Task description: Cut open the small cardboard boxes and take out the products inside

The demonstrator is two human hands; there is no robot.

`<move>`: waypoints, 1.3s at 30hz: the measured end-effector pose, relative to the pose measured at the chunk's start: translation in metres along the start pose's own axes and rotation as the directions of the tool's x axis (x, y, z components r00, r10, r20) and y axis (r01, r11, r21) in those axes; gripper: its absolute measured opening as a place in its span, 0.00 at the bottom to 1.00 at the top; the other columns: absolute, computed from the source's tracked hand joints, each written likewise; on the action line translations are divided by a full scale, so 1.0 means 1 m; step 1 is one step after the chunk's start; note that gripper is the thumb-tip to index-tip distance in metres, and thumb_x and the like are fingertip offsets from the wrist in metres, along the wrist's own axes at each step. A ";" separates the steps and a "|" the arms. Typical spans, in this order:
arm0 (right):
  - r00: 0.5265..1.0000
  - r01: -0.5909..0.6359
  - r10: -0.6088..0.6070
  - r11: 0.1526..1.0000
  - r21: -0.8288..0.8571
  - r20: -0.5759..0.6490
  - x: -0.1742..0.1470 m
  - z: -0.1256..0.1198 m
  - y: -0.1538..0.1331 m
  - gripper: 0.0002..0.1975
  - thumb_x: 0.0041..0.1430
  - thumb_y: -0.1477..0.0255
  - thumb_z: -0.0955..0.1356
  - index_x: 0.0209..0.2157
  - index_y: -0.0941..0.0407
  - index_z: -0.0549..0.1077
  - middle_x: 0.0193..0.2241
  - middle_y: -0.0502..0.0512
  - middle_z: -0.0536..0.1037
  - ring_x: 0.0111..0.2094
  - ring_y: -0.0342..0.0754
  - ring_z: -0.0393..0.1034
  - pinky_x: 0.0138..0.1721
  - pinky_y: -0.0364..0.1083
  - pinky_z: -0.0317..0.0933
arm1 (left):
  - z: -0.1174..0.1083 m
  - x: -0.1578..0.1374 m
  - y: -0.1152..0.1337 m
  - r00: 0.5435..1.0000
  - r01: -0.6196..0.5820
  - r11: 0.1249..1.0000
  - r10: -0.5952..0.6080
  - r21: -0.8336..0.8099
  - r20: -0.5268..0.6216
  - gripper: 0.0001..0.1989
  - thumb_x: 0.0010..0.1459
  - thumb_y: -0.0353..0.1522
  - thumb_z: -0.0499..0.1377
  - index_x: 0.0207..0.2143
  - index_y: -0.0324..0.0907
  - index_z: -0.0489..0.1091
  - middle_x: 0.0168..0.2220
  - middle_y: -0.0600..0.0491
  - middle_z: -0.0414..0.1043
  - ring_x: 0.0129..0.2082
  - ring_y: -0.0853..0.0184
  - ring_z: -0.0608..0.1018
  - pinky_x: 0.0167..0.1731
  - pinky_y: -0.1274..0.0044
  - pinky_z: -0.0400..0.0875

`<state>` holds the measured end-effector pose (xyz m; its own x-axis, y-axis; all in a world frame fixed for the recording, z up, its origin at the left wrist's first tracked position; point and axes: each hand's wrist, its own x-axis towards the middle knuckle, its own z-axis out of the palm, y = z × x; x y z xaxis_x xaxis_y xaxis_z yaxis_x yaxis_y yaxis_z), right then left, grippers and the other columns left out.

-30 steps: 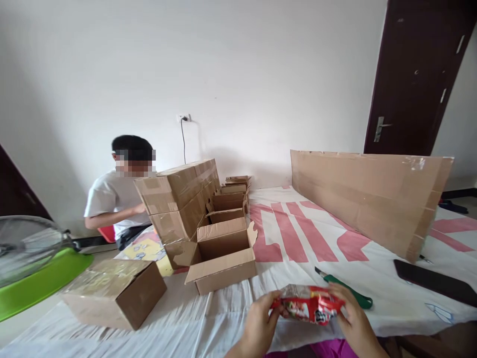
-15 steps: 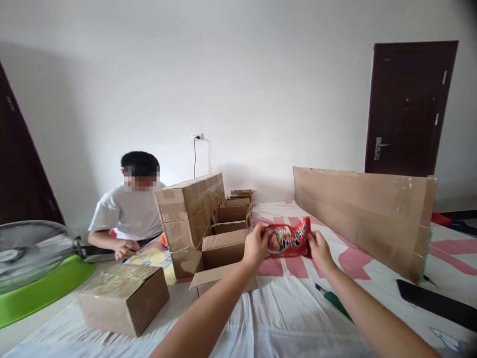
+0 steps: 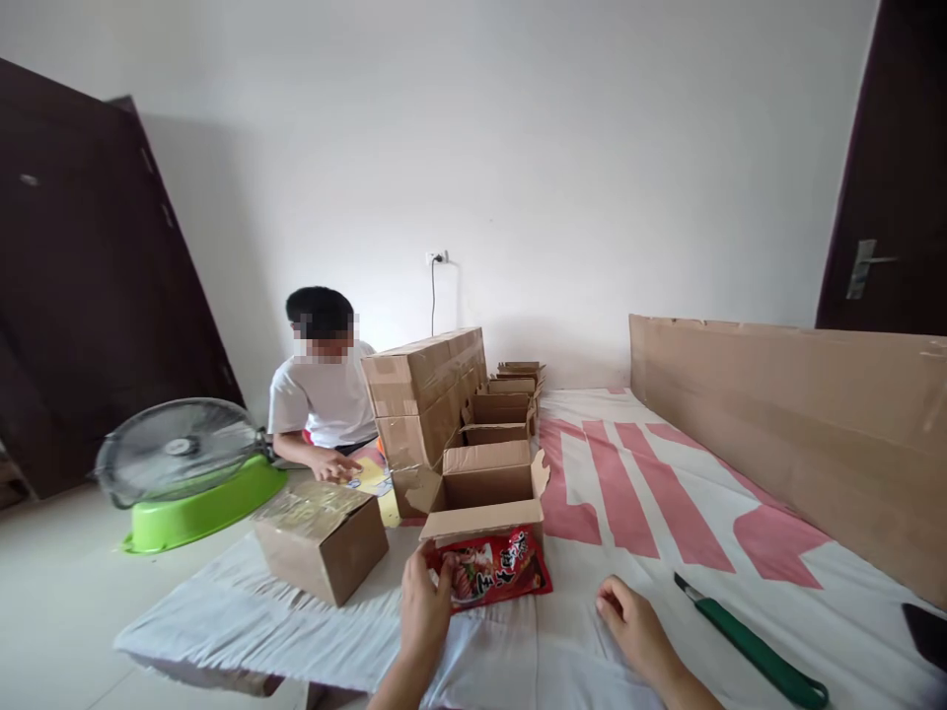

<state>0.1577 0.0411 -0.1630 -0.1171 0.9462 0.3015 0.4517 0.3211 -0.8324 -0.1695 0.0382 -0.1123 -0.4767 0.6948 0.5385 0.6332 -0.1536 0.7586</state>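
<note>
My left hand (image 3: 423, 609) grips the left end of a red food packet (image 3: 500, 572) with a dish pictured on it. The packet is tilted and sits right in front of an open cardboard box (image 3: 484, 520), partly covering its near side. To the right, apart from the packet, my right hand (image 3: 630, 621) is low over the cloth, fingers curled and nothing visible in them. Nearest to it lies a green-handled utility knife (image 3: 762, 646), its blade pointing away to the left.
Behind the open box runs a row of further open boxes (image 3: 501, 406). Stacked closed boxes (image 3: 421, 394) stand beside it. A taped box (image 3: 322, 537) is at the left, near a seated person (image 3: 322, 394) and a fan (image 3: 184, 463). A cardboard panel (image 3: 784, 414) stands at right.
The packet has come down and nearer, to the front of the open box. My right hand has let go of it and sits lower. The view has turned left.
</note>
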 end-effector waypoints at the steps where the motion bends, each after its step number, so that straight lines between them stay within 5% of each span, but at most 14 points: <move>1: 1.000 0.011 -0.011 1.000 -0.020 0.011 -0.002 0.000 0.001 0.08 0.56 0.64 0.63 0.28 0.52 0.66 0.25 0.50 0.74 0.28 0.48 0.69 0.34 0.46 0.61 | -0.002 -0.002 -0.003 0.998 -0.018 0.999 0.020 0.034 -0.057 0.21 0.55 0.47 0.53 0.42 0.41 0.67 0.43 0.41 0.72 0.46 0.49 0.75 0.48 0.56 0.69; 3: 0.999 0.037 -0.036 0.998 -0.049 0.039 -0.006 -0.001 0.001 0.06 0.56 0.66 0.63 0.28 0.53 0.66 0.27 0.51 0.74 0.30 0.49 0.69 0.35 0.47 0.61 | -0.002 -0.016 -0.006 0.994 -0.084 0.993 0.089 0.083 -0.059 0.19 0.56 0.46 0.53 0.42 0.42 0.67 0.42 0.42 0.71 0.45 0.51 0.75 0.48 0.58 0.70; 6: 0.996 0.059 -0.053 0.995 -0.085 0.069 -0.010 -0.002 -0.001 0.06 0.57 0.67 0.62 0.28 0.53 0.66 0.27 0.52 0.74 0.30 0.49 0.69 0.35 0.47 0.61 | 0.010 -0.043 -0.008 0.964 -0.156 0.983 0.130 0.098 0.231 0.16 0.59 0.43 0.53 0.43 0.43 0.67 0.39 0.46 0.74 0.38 0.56 0.78 0.42 0.65 0.74; 10: 0.994 0.089 -0.077 0.979 -0.182 0.075 -0.010 -0.001 -0.001 0.06 0.58 0.68 0.61 0.28 0.53 0.65 0.27 0.52 0.74 0.30 0.49 0.70 0.34 0.46 0.61 | 0.034 -0.047 -0.002 0.886 -0.225 0.923 0.060 0.313 0.460 0.25 0.57 0.35 0.55 0.57 0.40 0.61 0.57 0.41 0.68 0.58 0.53 0.71 0.55 0.65 0.67; 13: 0.992 0.112 -0.096 0.970 -0.215 0.082 -0.009 0.000 0.001 0.07 0.58 0.68 0.60 0.28 0.53 0.65 0.27 0.52 0.73 0.29 0.48 0.70 0.34 0.45 0.61 | 0.055 -0.022 0.006 0.880 -0.247 0.868 0.015 0.430 0.474 0.26 0.56 0.30 0.56 0.59 0.41 0.61 0.61 0.42 0.63 0.63 0.54 0.65 0.57 0.68 0.64; 22: 0.990 0.100 -0.079 0.977 -0.187 0.118 -0.007 -0.002 0.002 0.09 0.59 0.66 0.59 0.28 0.53 0.64 0.26 0.52 0.72 0.29 0.48 0.69 0.34 0.45 0.62 | 0.112 0.054 -0.001 0.903 -0.262 0.812 0.016 0.522 0.428 0.17 0.62 0.35 0.58 0.52 0.41 0.67 0.51 0.46 0.70 0.52 0.57 0.72 0.53 0.61 0.65; 28: 0.992 0.080 -0.063 0.984 -0.161 0.110 -0.006 -0.001 0.005 0.09 0.59 0.65 0.60 0.28 0.53 0.65 0.26 0.51 0.72 0.28 0.47 0.68 0.33 0.45 0.62 | 0.107 0.048 -0.003 0.929 -0.312 0.798 0.142 0.516 0.343 0.14 0.63 0.32 0.54 0.50 0.41 0.68 0.49 0.45 0.70 0.51 0.58 0.71 0.54 0.65 0.61; 32: 0.994 0.076 -0.065 0.987 -0.139 0.083 -0.007 -0.001 0.003 0.07 0.57 0.67 0.61 0.27 0.53 0.66 0.25 0.51 0.72 0.28 0.47 0.68 0.33 0.45 0.61 | 0.087 0.052 0.015 0.932 -0.343 0.775 0.211 0.531 0.293 0.17 0.64 0.32 0.50 0.53 0.40 0.67 0.55 0.39 0.66 0.59 0.51 0.66 0.59 0.59 0.54; 36: 0.994 0.056 -0.042 0.989 -0.137 0.099 -0.008 -0.004 -0.005 0.06 0.57 0.69 0.61 0.28 0.53 0.66 0.27 0.51 0.73 0.29 0.48 0.68 0.34 0.46 0.60 | 0.079 0.094 0.038 0.825 -0.530 0.714 0.308 0.457 0.475 0.29 0.59 0.38 0.59 0.62 0.44 0.59 0.65 0.43 0.56 0.68 0.48 0.50 0.65 0.58 0.44; 39: 0.994 0.025 -0.010 0.990 -0.138 0.108 -0.009 -0.005 -0.011 0.06 0.58 0.69 0.61 0.28 0.53 0.66 0.28 0.50 0.73 0.30 0.47 0.67 0.34 0.45 0.59 | 0.091 0.131 0.049 0.686 -0.645 0.667 0.292 0.372 0.666 0.27 0.59 0.41 0.61 0.59 0.46 0.63 0.63 0.46 0.62 0.67 0.51 0.56 0.64 0.57 0.48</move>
<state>0.1583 0.0289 -0.1541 -0.2163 0.9415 0.2584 0.5664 0.3366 -0.7522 -0.1453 0.1853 -0.0379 0.2638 0.9000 0.3469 0.9570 -0.2891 0.0225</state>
